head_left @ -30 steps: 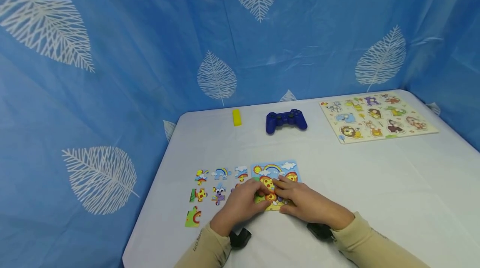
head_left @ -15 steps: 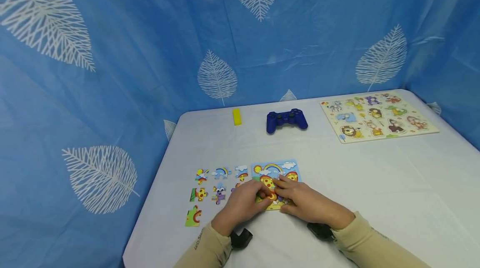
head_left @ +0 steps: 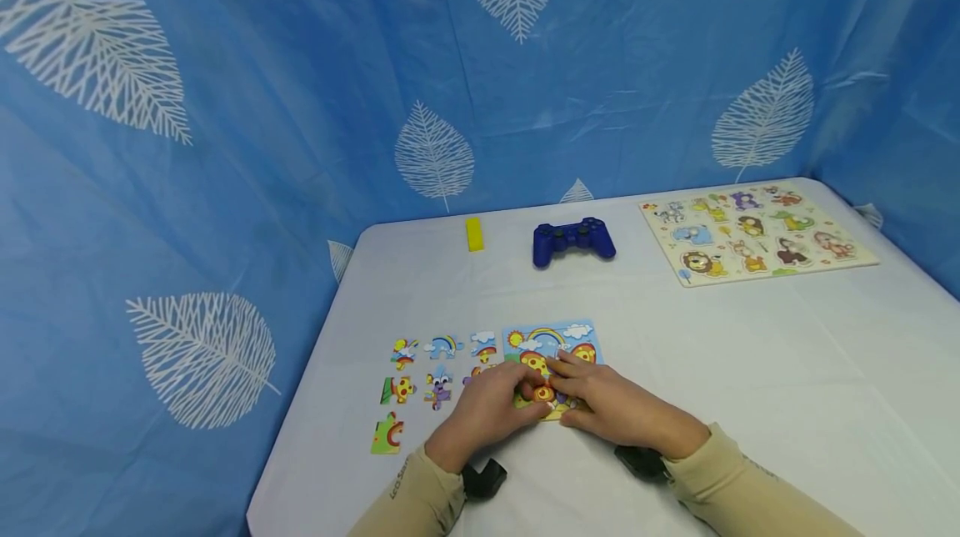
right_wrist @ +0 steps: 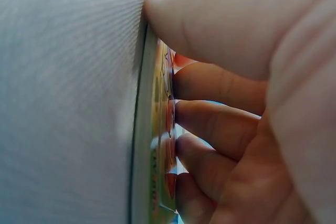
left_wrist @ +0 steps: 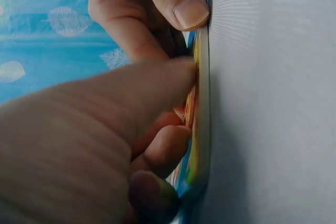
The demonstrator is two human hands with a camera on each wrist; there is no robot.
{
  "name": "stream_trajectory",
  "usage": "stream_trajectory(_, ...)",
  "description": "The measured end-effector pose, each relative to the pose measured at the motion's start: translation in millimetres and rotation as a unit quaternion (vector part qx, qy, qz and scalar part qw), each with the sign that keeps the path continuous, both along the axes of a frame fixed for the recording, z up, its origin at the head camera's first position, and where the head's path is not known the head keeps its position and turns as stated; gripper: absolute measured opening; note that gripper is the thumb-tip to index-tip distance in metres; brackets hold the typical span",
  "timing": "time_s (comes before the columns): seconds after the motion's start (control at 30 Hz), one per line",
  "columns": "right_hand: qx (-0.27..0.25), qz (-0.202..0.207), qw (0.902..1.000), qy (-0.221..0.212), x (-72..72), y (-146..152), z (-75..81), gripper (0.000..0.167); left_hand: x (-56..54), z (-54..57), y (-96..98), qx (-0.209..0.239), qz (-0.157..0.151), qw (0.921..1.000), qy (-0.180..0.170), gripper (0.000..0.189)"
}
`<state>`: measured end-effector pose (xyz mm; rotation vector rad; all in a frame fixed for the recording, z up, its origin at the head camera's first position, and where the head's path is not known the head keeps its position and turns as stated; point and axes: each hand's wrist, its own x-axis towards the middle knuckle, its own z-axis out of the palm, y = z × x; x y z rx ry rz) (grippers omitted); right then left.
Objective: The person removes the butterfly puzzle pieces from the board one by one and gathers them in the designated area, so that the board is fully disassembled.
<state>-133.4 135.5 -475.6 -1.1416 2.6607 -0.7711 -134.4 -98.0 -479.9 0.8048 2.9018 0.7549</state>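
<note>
Currently left hand [head_left: 491,404] is lying curled on butterfly jigsaw's [head_left: 537,345] side toward desk's [head_left: 720,378] left edge, pinch unclear; right hand [head_left: 615,408] resting opposite, straight-fingered.

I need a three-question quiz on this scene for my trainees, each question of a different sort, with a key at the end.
1. Multiple choice: in the head view, what lies between the yellow block and the animal board?
a) a mug
b) a blue game controller
c) a pair of scissors

2. True or false: the left hand and the right hand both touch the rainbow board.

3. Fill in the blank: in the head view, the loose jigsaw pieces lie to the ____ of the rainbow board.

Key: 1. b; 2. true; 3. left.
</note>
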Motion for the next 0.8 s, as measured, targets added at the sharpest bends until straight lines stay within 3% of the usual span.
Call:
stream_trajectory(0.17, -0.011, -0.008, 0.9998, -0.011, 0.0, 1, 2.3, 0.061, -0.3, -0.1, 1.4, -0.006, 0.006, 1.0, 0.002, 0.026)
stream_trajectory(0.33, -0.016, -0.057, 0.9983, -0.006, -2.0, 5, 3.7, 0.084, -0.4, -1.8, 1.9, -0.003, 0.005, 1.0, 0.006, 0.028)
stream_trajectory(0.43, 0.002, -0.074, 0.9972, 0.004, -5.1, 11, 4.7, 0.089, 0.3, -1.3, 1.6, 0.003, 0.005, 1.0, 0.0, 0.029)
stream_trajectory(0.8, -0.004, -0.074, 0.9971, -0.019, -9.7, 17, 4.9, 0.075, -1.9, 0.7, 2.3, 0.023, 0.024, 0.9992, -0.023, 0.031)
